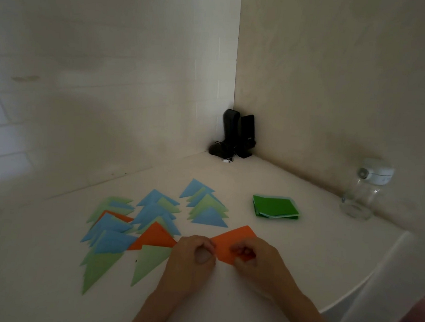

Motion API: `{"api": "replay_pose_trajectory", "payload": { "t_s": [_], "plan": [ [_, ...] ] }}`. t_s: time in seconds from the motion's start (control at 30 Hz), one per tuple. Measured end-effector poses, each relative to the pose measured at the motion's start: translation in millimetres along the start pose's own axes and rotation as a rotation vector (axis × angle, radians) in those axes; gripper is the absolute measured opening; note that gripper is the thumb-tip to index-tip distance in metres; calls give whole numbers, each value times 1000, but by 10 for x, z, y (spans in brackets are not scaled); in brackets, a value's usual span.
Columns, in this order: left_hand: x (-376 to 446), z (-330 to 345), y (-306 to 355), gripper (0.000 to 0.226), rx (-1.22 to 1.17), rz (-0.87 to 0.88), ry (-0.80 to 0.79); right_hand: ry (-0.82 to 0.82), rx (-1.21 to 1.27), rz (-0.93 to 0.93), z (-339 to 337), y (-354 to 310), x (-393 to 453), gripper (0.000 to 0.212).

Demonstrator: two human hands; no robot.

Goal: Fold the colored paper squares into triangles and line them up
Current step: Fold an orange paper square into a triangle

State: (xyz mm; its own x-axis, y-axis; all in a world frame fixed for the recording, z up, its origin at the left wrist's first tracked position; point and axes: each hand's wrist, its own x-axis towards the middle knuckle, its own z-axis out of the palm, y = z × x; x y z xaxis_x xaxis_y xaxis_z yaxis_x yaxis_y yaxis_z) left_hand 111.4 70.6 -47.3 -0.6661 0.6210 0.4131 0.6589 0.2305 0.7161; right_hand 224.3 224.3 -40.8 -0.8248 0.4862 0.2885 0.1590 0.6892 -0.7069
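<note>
An orange paper square (234, 239) lies on the white table (313, 241) in front of me. My left hand (190, 261) pinches its left corner with curled fingers. My right hand (257, 260) presses and grips its near right edge. Left of the hands, several folded triangles lie in overlapping rows: blue (154, 207), light green (100, 263) and orange (155, 237). A third row of blue and green triangles (208, 208) lies further back. A stack of unfolded squares with dark green on top (274, 206) sits behind and to the right.
A clear glass jar with a white lid (364, 190) stands at the right by the wall. Two black speakers with a cable (235, 135) fill the far corner. The table's curved edge (362, 289) runs along the right.
</note>
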Motion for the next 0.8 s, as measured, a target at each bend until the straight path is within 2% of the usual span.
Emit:
{"api": "replay_pose_trajectory", "payload": {
  "t_s": [0.1,0.2,0.33,0.4,0.53,0.6,0.63,0.7,0.8],
  "plan": [
    [-11,-64,51,22,18,-24,-93,26,-111,-22,26,-30,-5,31],
    [-39,-99,103,34,72,54,-166,0,-255,-39,71,-28,15,40],
    [-67,-127,157,44,140,153,-179,-149,-319,-54,-4,-100,53,15],
    [-64,-132,125,43,166,238,-146,-214,-223,-95,-87,-122,63,27],
    [-45,-107,70,23,332,350,-121,-191,-11,-190,-217,-64,24,19],
    [-58,-74,90,11,412,366,-92,-172,-17,-244,-203,-15,18,11],
    [-67,-54,105,8,448,378,-77,-148,-37,-268,-187,6,14,13],
    [-90,-16,138,13,516,413,-46,-74,-71,-310,-167,54,4,24],
    [-120,5,195,15,589,447,-13,-41,-76,-344,-192,116,-44,19]
  ]
}}
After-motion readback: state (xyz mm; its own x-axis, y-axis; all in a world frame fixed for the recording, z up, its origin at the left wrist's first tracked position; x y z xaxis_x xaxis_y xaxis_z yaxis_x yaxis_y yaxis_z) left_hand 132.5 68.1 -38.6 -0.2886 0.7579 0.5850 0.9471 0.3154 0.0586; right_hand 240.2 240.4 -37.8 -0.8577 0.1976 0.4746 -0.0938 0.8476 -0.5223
